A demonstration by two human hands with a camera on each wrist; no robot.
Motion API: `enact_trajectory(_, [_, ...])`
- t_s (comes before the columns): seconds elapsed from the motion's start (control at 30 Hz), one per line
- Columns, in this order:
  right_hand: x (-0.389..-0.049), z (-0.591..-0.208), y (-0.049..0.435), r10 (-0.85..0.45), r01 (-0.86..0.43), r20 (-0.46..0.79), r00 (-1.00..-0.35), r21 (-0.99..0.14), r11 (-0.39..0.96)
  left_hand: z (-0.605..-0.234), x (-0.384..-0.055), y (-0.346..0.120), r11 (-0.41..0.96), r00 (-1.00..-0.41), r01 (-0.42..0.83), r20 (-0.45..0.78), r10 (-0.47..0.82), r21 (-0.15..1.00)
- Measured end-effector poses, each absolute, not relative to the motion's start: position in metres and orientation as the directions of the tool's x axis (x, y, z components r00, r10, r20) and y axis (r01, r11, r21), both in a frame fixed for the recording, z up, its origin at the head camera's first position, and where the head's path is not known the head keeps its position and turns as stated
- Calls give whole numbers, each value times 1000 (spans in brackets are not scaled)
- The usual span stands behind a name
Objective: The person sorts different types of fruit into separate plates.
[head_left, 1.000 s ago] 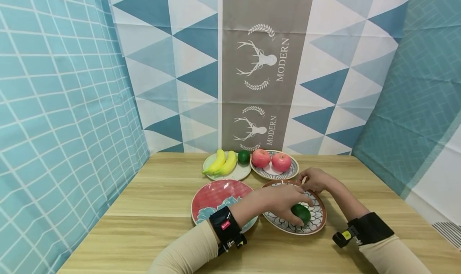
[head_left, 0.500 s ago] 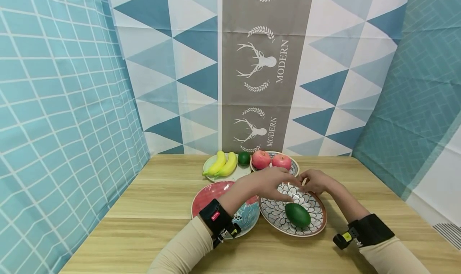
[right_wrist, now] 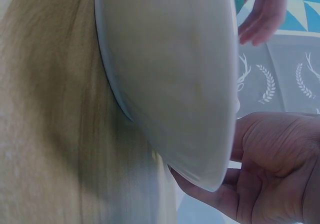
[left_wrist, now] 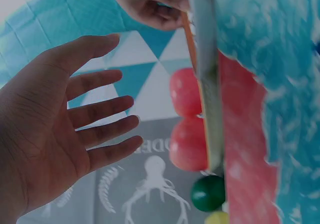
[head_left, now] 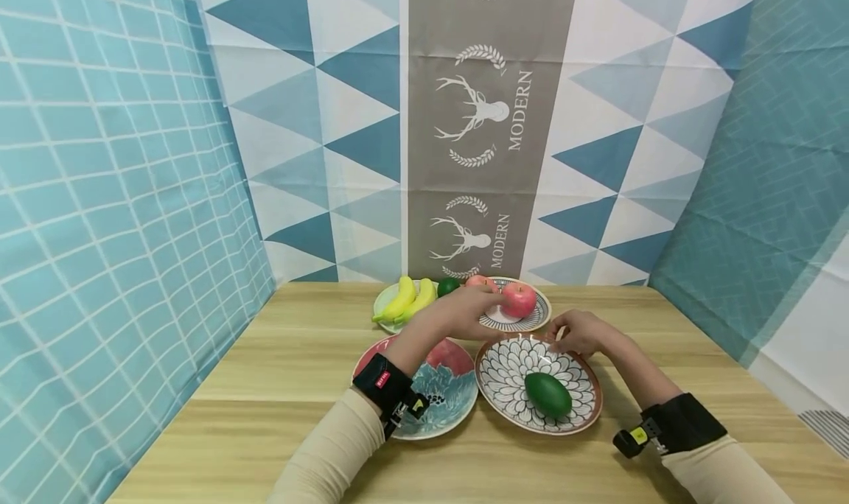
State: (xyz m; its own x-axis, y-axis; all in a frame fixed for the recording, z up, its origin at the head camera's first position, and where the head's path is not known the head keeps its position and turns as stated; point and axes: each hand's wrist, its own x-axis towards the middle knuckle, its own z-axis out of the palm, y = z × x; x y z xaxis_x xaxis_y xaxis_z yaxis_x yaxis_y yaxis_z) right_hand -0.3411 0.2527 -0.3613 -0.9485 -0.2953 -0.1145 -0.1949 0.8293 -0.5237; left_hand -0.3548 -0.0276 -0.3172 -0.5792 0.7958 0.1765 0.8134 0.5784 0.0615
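My left hand hovers with fingers extended above the far edge of the red and blue flower plate, in front of the apples. In the left wrist view the palm and spread fingers hold nothing. My right hand pinches the far right rim of the brown-rimmed petal-patterned plate. The right wrist view shows this plate's pale underside, with the fingers at its rim. A dark green avocado lies in that plate, apart from both hands.
Behind stand a pale plate with two bananas and a small green fruit, and a striped-rim plate with two red apples. Patterned cloth hangs at the table's back.
My left hand has let go of the avocado, now left in the petal-patterned plate, and moved back and leftward toward the rear plates. My right hand stays at the rim.
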Motion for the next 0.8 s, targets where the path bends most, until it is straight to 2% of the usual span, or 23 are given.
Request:
enact_trajectory(0.33, [-343, -363, 252, -287, -185, -119, -950, -528, 829, -321, -381, -44, 598, -592, 801, 191, 783, 30])
enact_trajectory(0.57, [-344, -361, 252, -278, -186, -103, -955, -519, 834, -311, -399, -49, 658, -652, 752, 175, 738, 25])
enact_trajectory(0.8, [-343, -366, 251, -264, -175, -109, -958, -508, 843, -317, -428, -57, 730, -725, 683, 137, 675, 17])
